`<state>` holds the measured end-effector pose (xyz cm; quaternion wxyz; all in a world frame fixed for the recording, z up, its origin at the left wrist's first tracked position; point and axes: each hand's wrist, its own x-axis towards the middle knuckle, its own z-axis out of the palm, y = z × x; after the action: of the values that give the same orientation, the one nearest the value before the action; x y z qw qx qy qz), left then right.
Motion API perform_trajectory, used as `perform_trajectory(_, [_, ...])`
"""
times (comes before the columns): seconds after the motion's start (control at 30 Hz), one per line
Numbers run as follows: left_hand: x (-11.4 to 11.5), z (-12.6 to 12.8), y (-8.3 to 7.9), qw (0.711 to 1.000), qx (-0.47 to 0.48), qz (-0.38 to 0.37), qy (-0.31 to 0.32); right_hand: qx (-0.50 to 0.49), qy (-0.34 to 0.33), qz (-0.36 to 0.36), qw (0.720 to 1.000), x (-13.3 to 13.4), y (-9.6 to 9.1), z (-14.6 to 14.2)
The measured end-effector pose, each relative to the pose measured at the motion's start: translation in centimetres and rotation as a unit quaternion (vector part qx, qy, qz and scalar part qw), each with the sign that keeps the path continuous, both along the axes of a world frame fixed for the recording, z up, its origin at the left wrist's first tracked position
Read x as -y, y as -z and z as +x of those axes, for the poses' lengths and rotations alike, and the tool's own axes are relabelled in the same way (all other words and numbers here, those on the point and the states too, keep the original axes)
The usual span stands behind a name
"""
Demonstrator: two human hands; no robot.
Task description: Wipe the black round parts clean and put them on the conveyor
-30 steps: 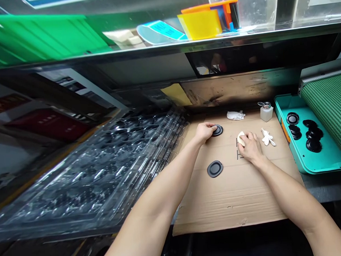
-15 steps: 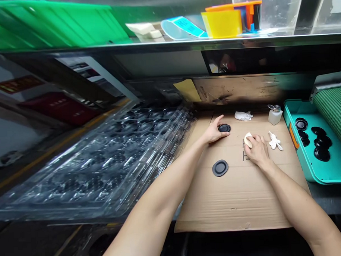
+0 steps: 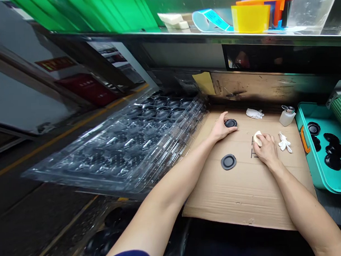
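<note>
On cardboard [image 3: 245, 189], right hand [image 3: 268, 150] holds white sponge [image 3: 257, 138].

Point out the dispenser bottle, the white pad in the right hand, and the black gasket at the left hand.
dispenser bottle [image 3: 287, 118], head view, on its body.
white pad [image 3: 257, 138], head view, on its exposed end.
black gasket [image 3: 231, 123], head view, on its top face.

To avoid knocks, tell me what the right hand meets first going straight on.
Past the pad it holds, the right hand would probably reach the crumpled white cloth, though the line may pass left of it.
</note>
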<state>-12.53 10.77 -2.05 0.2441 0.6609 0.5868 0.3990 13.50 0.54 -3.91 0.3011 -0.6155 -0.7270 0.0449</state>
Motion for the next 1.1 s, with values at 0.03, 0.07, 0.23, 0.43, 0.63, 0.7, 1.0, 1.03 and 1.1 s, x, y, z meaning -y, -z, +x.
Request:
perform_trajectory(0.03, [0.5,0.4,-0.3,1.000,0.006,0.005,-0.019,-0.001,-0.001,0.001,1.000,0.0,0.0,0.0])
perform_trajectory(0.07, [1.1,0.9,-0.7,0.999,0.011,0.010,-0.038,-0.002,-0.002,0.003,1.000,0.0,0.0,0.0])
perform_trajectory(0.23, [3.2,4.1,-0.8,1.000,-0.021,-0.007,-0.018,0.007,-0.003,-0.002,1.000,0.1,-0.3,0.0])
perform_trajectory(0.43, [0.9,3.1,0.7,0.992,-0.111,-0.019,-0.052,0.018,-0.001,-0.032,0.999,0.6,-0.7,-0.4])
perform_trajectory(0.63, [0.8,1.8,-0.9,0.994,-0.080,-0.004,-0.077,0.051,0.067,0.036,0.996,1.1,-3.4,0.4])
perform_trajectory(0.7, [2.4,2.7,-2.0,0.996,0.021,-0.007,-0.084,0.073,0.140,0.047,0.986,1.1,-4.6,1.9])
perform_trajectory(1.0, [10.2,11.7,-3.2,0.811,0.530,-0.219,0.117,0.028,0.173,-0.019,0.984,-1.3,-6.2,7.8])
perform_trajectory(1.03, [10.6,12.3,-3.0,0.790,0.546,-0.247,0.130,0.017,0.190,0.011,0.982,-2.0,-6.9,8.1])
perform_trajectory(1.1, [11.1,12.8,-2.8,0.751,0.570,-0.300,0.149,0.007,0.230,0.041,0.972,-3.5,-8.7,8.7])
